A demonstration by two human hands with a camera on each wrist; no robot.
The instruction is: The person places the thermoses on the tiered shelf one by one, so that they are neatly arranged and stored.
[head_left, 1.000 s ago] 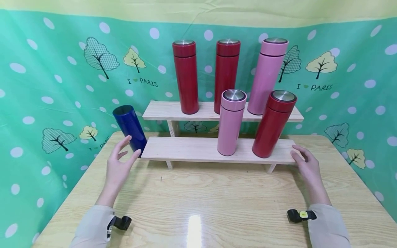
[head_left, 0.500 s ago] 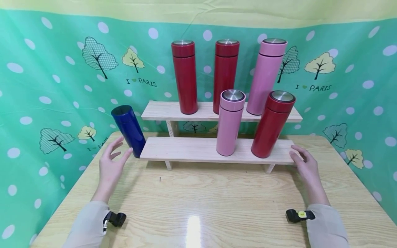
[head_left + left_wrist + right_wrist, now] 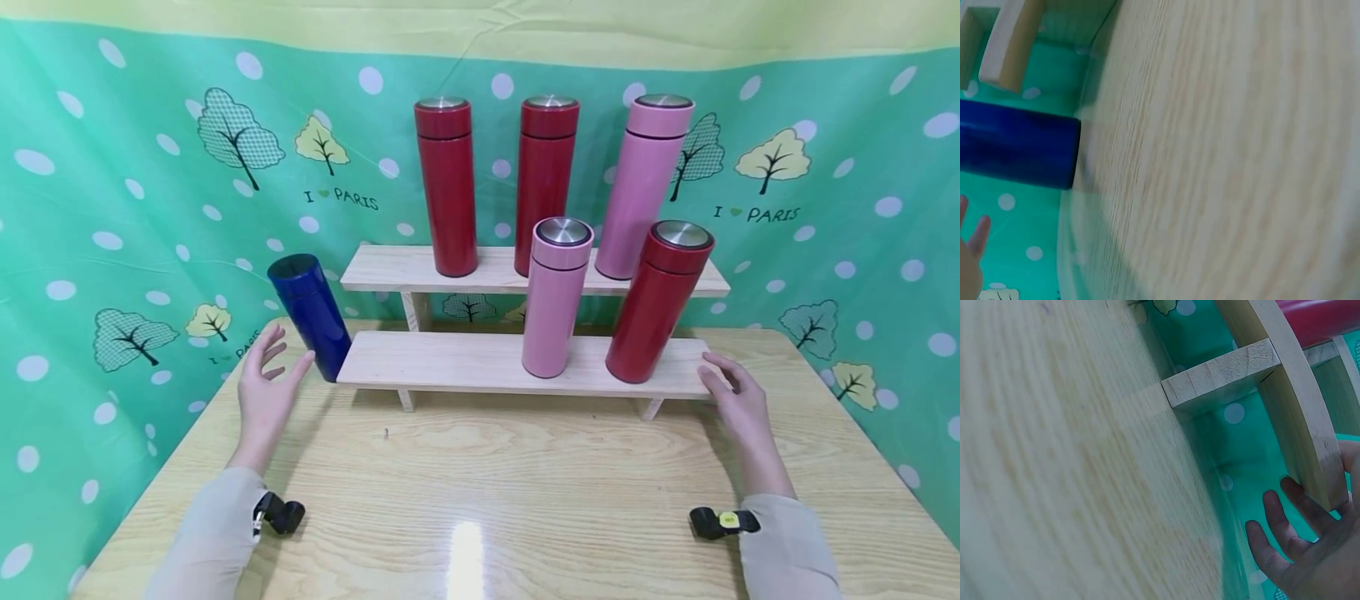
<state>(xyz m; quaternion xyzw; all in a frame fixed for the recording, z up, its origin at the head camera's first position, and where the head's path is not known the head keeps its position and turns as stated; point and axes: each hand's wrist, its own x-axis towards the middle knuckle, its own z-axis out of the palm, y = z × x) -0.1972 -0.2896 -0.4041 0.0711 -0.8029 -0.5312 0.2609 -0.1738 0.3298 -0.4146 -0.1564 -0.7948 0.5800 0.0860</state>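
Note:
My left hand (image 3: 264, 400) is raised at the left, fingers spread and bent, holding nothing. Just beyond it a dark blue thermos bottle (image 3: 311, 317) stands on the table, beside the left end of the lower wooden shelf (image 3: 435, 360); the left wrist view shows the blue thermos bottle (image 3: 1016, 144) apart from the fingers (image 3: 980, 236). At the shelf's right end my right hand (image 3: 738, 408) grips the board, thumb and forefinger at its end. In the right wrist view, other fingers (image 3: 1279, 519) reach below the wooden shelf (image 3: 1310, 419).
A pink thermos (image 3: 557, 300) and a red thermos (image 3: 660, 304) stand on the lower tier. The upper shelf (image 3: 495, 262) bears two red thermoses (image 3: 448, 192) and a pink thermos (image 3: 647, 192). Everything sits on a wooden table (image 3: 525, 492) before a green printed curtain (image 3: 150, 217).
My left hand has drawn back leftward, away from the blue thermos bottle. The right hand stays at the shelf's end, and the bottles keep their places.

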